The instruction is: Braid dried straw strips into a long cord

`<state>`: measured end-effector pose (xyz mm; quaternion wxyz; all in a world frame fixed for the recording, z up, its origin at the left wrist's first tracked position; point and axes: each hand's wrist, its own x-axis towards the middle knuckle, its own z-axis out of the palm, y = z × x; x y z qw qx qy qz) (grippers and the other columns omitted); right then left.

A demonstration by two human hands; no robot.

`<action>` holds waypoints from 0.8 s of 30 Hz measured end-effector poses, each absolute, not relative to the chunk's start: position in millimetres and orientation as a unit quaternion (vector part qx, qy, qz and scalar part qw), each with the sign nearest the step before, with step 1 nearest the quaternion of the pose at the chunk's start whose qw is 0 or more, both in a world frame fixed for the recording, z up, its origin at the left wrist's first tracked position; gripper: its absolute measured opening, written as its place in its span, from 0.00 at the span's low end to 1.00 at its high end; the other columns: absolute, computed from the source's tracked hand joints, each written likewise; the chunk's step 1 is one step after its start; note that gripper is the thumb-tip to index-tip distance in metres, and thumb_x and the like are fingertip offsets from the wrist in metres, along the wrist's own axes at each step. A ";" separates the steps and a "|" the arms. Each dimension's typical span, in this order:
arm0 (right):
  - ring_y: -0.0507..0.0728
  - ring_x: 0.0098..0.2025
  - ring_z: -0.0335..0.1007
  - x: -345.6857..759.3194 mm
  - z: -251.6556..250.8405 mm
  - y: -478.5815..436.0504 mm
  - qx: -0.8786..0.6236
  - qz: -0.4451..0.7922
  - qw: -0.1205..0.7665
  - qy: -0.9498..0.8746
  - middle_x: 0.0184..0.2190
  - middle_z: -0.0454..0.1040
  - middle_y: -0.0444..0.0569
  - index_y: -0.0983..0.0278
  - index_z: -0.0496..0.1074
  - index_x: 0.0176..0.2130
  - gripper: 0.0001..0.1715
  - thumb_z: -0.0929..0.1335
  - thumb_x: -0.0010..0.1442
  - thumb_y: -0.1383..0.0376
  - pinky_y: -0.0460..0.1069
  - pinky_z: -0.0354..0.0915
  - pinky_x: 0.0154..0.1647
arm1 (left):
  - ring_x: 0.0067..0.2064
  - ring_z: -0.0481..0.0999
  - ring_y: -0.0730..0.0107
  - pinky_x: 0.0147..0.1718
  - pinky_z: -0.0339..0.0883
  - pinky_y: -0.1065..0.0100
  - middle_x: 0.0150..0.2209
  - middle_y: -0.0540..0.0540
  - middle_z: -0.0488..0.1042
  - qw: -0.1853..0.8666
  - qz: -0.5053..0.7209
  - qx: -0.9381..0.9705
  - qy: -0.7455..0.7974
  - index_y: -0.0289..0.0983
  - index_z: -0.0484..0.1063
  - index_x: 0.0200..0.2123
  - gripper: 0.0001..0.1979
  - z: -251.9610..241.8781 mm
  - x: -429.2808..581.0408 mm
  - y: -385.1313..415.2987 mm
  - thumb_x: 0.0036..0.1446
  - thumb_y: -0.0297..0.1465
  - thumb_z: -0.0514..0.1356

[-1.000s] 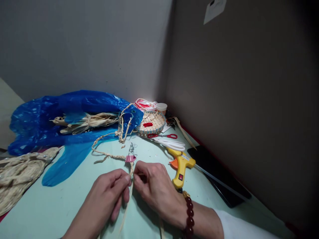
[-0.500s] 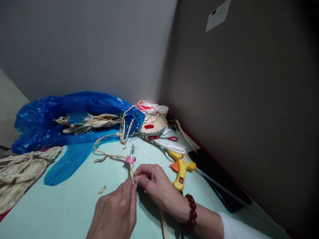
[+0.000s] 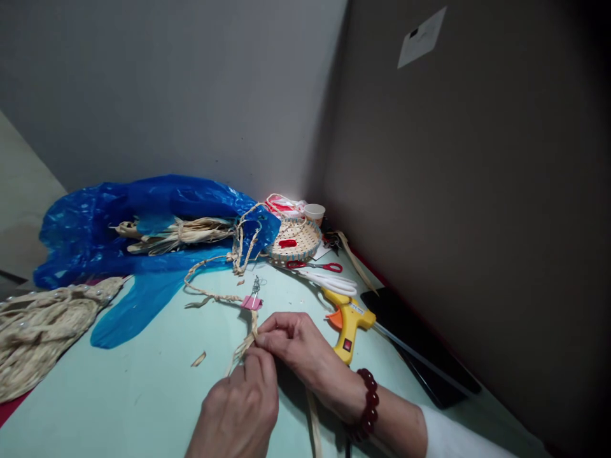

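Item: plaited straw cord [image 3: 212,296], lying on the pale green tabletop [image 3: 119,394], pinned by a pink binder clip [image 3: 251,303] just beyond the grip. Its loose strands [image 3: 238,351] look light, limp and probably brittle, apt to split. Left hand [image 3: 241,410] and right hand [image 3: 296,346] each pinch strands at the plait's working end. Best hold, by judgement: close under the last crossing.

left hand [image 3: 237,412]: grip pinched, knuckles up | right hand [image 3: 296,346]: grip pinched, fingertips meeting

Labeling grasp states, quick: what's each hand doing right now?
Left hand: closed, pinching the straw braid.
Right hand: closed, pinching the same braid, below the pink binder clip.
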<state>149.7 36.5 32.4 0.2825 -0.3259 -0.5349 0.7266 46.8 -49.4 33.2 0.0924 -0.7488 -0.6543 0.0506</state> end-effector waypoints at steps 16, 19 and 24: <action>0.47 0.20 0.52 154.8 38.7 37.0 -0.328 0.722 0.297 -0.531 0.17 0.66 0.39 0.67 0.70 0.26 0.04 0.69 0.48 0.67 0.43 0.47 0.22 | 0.21 0.72 0.67 0.25 0.59 0.70 0.17 0.58 0.70 -0.276 -0.284 -0.576 -0.715 0.44 0.62 0.33 0.08 55.7 22.8 -40.5 0.61 0.40 0.51; 0.46 0.19 0.49 158.0 42.3 38.4 -0.328 0.721 0.289 -0.537 0.17 0.68 0.40 0.67 0.69 0.26 0.02 0.68 0.49 0.69 0.44 0.44 0.22 | 0.23 0.71 0.67 0.25 0.58 0.70 0.19 0.55 0.71 -0.240 -0.285 -0.567 -0.735 0.43 0.65 0.30 0.12 61.7 13.9 -39.8 0.60 0.43 0.51; 0.46 0.20 0.51 161.9 44.1 43.3 -0.322 0.724 0.275 -0.545 0.19 0.69 0.41 0.68 0.70 0.26 0.03 0.67 0.51 0.70 0.43 0.45 0.22 | 0.31 0.71 0.68 0.29 0.61 0.71 0.31 0.50 0.74 -0.354 -0.336 -0.534 -0.690 0.40 0.70 0.35 0.12 53.5 2.7 -25.9 0.57 0.42 0.58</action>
